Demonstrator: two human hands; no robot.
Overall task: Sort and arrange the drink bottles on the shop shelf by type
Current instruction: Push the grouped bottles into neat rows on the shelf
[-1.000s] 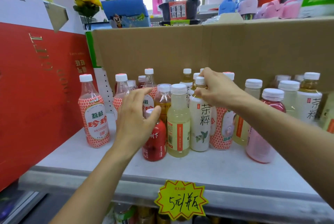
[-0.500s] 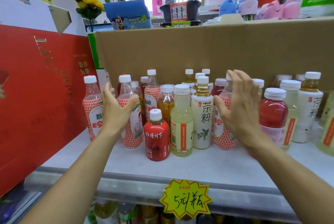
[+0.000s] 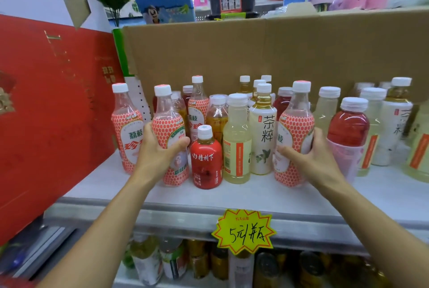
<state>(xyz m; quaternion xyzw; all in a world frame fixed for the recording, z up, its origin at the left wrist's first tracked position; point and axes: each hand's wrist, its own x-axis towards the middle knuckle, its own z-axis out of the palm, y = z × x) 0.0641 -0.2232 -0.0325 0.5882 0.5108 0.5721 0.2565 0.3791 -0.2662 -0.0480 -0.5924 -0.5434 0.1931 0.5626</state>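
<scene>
Drink bottles stand mixed on the white shelf (image 3: 232,192). My left hand (image 3: 160,150) grips a lychee bottle (image 3: 168,129) with a red honeycomb label, left of centre. My right hand (image 3: 313,155) grips a second lychee bottle (image 3: 293,129) on the right of the front group. Between them stand a short red bottle (image 3: 206,162), a pale yellow bottle (image 3: 236,143) and a white-label tea bottle (image 3: 263,134). A third lychee bottle (image 3: 126,129) stands at the far left. A pink-red bottle (image 3: 348,132) and more pale and tea bottles are on the right.
A tall cardboard box (image 3: 255,55) closes off the back of the shelf. A red carton (image 3: 46,106) walls the left side. A yellow price tag (image 3: 243,232) hangs from the shelf's front edge, and more bottles fill the shelf below (image 3: 185,262).
My left hand has closed around the left-centre lychee bottle. My right hand, held open half a second ago, has dropped and now grips the right lychee bottle.
</scene>
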